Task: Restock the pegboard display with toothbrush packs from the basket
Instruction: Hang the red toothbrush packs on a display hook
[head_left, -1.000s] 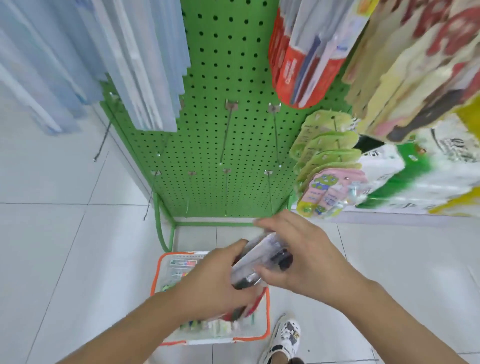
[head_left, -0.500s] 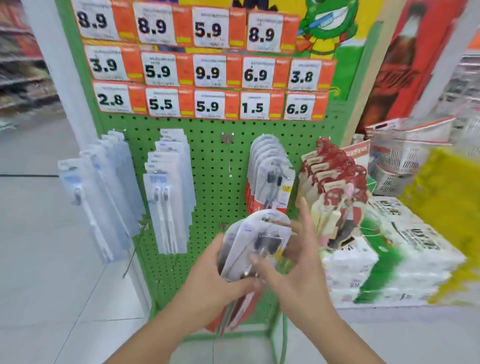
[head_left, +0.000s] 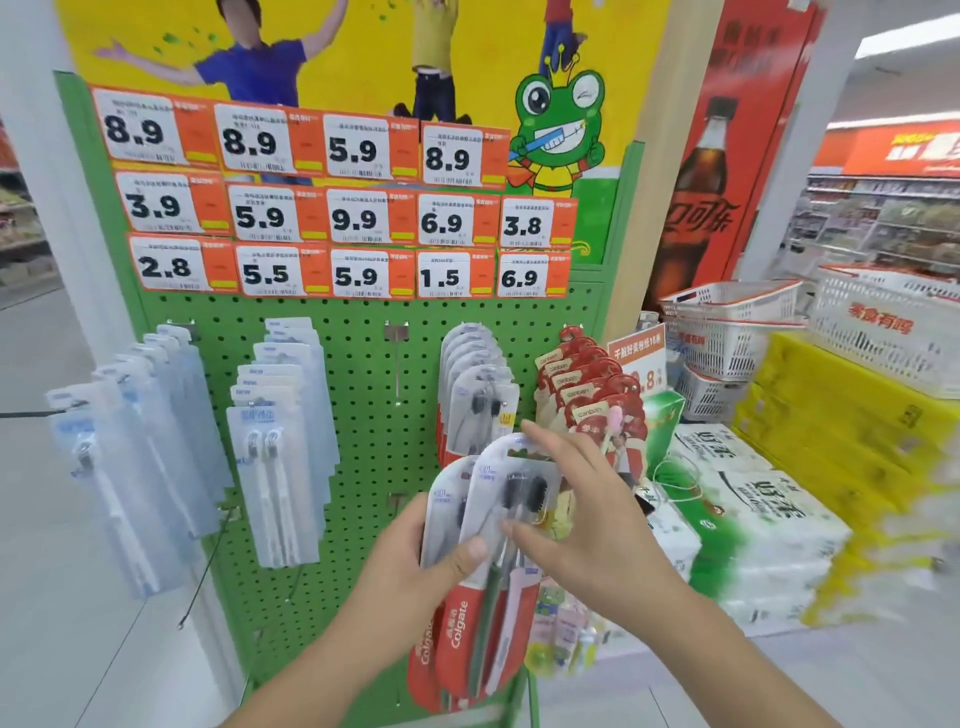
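My left hand (head_left: 415, 577) grips a fanned stack of red-and-clear Colgate toothbrush packs (head_left: 483, 571) in front of the green pegboard (head_left: 363, 415). My right hand (head_left: 582, 519) touches the front pack, thumb on its face and fingers spread behind its top edge. Matching packs (head_left: 475, 384) hang on a hook just above. An empty hook (head_left: 397, 364) sticks out to their left. The basket is out of view.
Pale blue toothbrush packs (head_left: 280, 441) and more of them (head_left: 130, 467) hang at left, red packs (head_left: 592, 395) at right. Price tags (head_left: 332, 208) line the top. Tissue bundles (head_left: 753, 525), yellow packages (head_left: 841, 415) and white baskets (head_left: 737, 322) stand to the right.
My view has lifted from the floor basket to the pegboard. Both hands have raised the packs from over the basket up to the display's lower hooks.
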